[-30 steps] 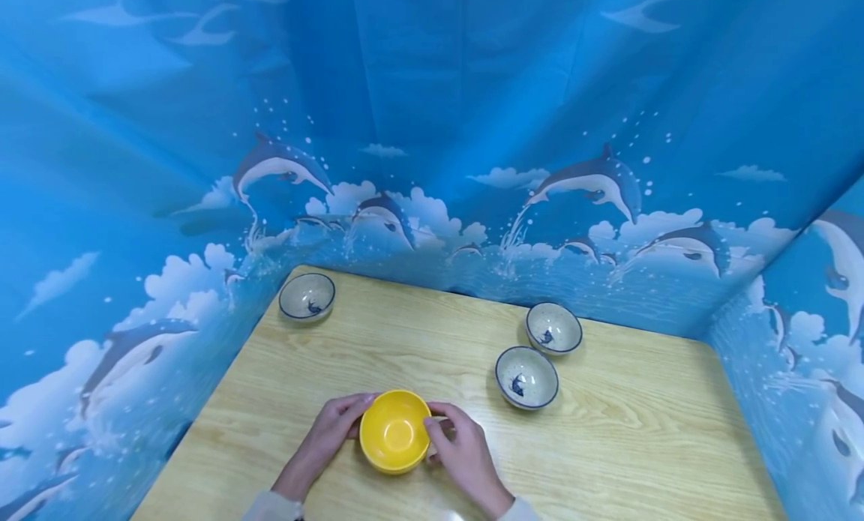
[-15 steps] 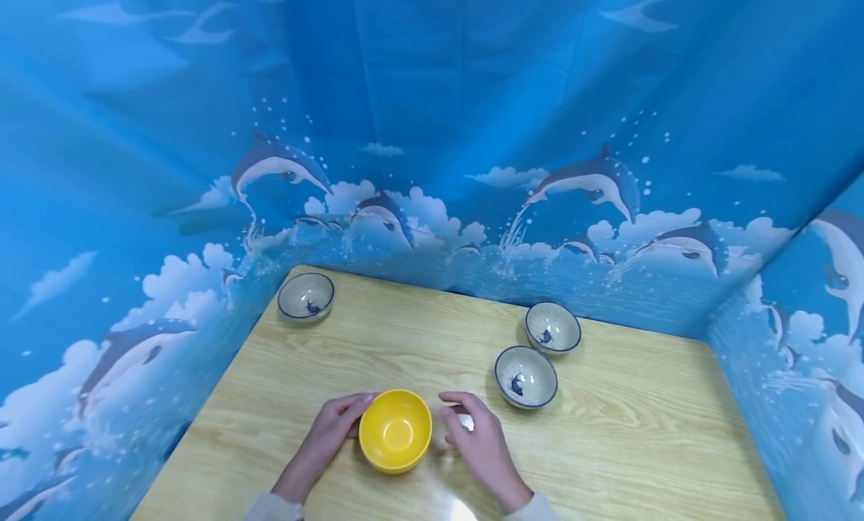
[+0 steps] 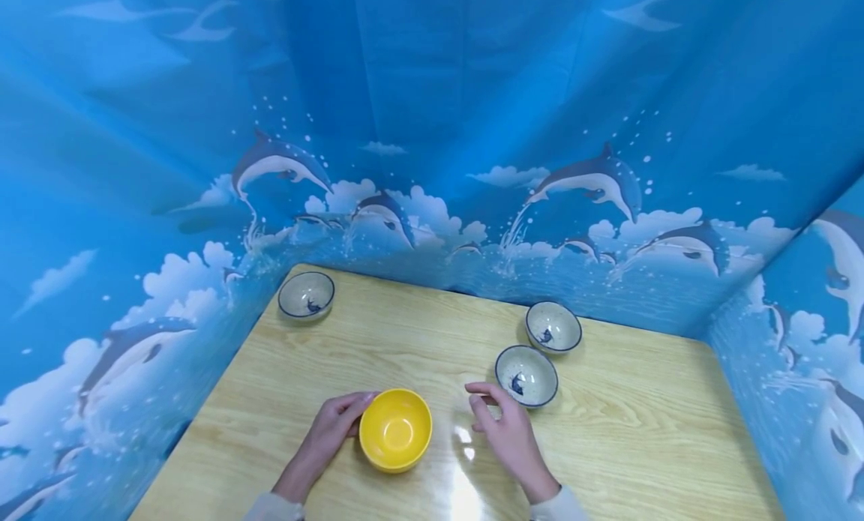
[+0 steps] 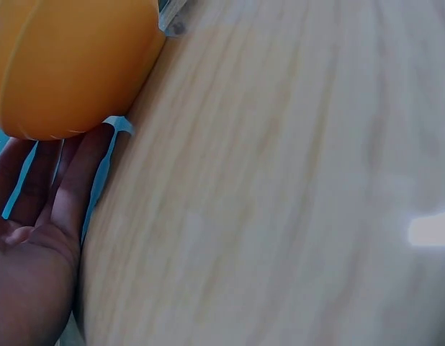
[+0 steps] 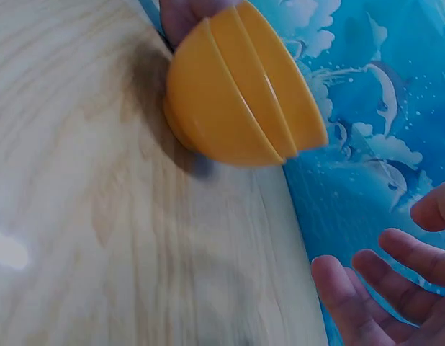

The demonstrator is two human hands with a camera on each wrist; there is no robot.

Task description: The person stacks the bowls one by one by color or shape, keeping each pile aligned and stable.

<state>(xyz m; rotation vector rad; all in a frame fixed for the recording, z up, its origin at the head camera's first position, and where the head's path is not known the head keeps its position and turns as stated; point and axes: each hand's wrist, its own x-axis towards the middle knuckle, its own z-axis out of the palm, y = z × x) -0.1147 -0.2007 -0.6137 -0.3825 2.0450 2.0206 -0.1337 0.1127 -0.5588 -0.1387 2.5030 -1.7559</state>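
Note:
A stack of nested yellow bowls stands on the table near its front. The right wrist view shows more than one rim on the yellow stack. My left hand rests against the stack's left side. In the left wrist view, the fairly straight fingers of my left hand touch the yellow wall; the thumb is out of that view. My right hand hovers right of the stack, apart from it, fingers loosely bent and holding nothing. In its wrist view the right hand has spread fingers.
Two grey bowls with blue rims, a nearer one and a farther one, sit close together beyond my right hand. Another grey bowl stands at the table's far left corner. Blue dolphin-print sheeting surrounds the wooden table.
My right hand has let go of the yellow bowls and moved away to the right. The left hand and the stack have stayed in place.

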